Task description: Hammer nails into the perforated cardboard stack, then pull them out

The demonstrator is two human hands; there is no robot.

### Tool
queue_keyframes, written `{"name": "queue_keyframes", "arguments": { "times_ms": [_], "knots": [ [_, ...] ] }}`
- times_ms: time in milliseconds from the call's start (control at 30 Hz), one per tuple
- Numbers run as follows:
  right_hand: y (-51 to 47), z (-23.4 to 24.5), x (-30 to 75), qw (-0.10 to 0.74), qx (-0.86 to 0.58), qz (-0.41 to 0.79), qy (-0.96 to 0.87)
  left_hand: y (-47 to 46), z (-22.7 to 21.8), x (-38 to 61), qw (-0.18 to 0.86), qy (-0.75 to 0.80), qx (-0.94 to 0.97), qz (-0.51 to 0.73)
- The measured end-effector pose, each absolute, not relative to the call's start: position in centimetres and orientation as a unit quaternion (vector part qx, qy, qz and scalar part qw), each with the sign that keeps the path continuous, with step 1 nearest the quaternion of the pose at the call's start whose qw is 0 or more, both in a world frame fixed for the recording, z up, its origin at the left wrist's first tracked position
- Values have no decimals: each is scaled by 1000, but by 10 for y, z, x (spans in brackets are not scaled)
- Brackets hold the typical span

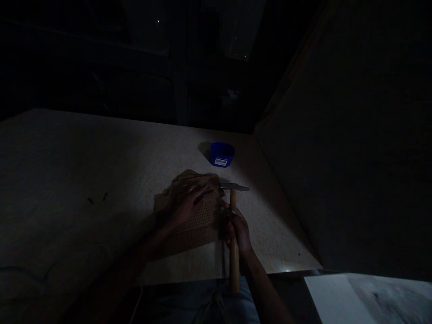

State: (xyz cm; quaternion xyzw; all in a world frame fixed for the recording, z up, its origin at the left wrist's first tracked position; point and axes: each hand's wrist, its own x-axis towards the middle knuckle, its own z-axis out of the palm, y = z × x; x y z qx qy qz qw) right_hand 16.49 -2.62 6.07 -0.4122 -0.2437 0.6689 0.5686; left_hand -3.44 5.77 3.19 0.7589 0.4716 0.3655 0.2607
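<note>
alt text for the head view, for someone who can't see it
A person's right hand grips a wooden-handled hammer while their left hand is over a brown grid-patterned sheet on a dimly lit table. A labelled blue container stands beyond.

Heavily underexposed; most of the tabletop (pixel 135 153) is murky grey-brown, background near black apart from a few tiny light specks up top; main source out of frame; blue plastic tub (pixel 222 154) and hammer (pixel 234 261) both throw shadows to the left; dark band on the table along the right-hand panel (pixel 354 157); brightest patch is the white surface (pixel 327 294) at lower right; small glint on the table's front edge; left forearm (pixel 138 256) sinks into black; right hand (pixel 241 231) dim, finger detail soft; tub label print unreadable.
</note>
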Motion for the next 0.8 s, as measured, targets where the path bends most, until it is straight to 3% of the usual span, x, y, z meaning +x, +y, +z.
{"name": "queue_keyframes", "arguments": {
  "times_ms": [233, 800],
  "knots": [
    [-26, 61, 163, 571, -413, 665, -246, 51, 37, -32, 179, 482, 798, 314],
    [-23, 59, 162, 560, -439, 656, -253, 60, 27, -35, 254, 442, 750, 421]
  ]
}}
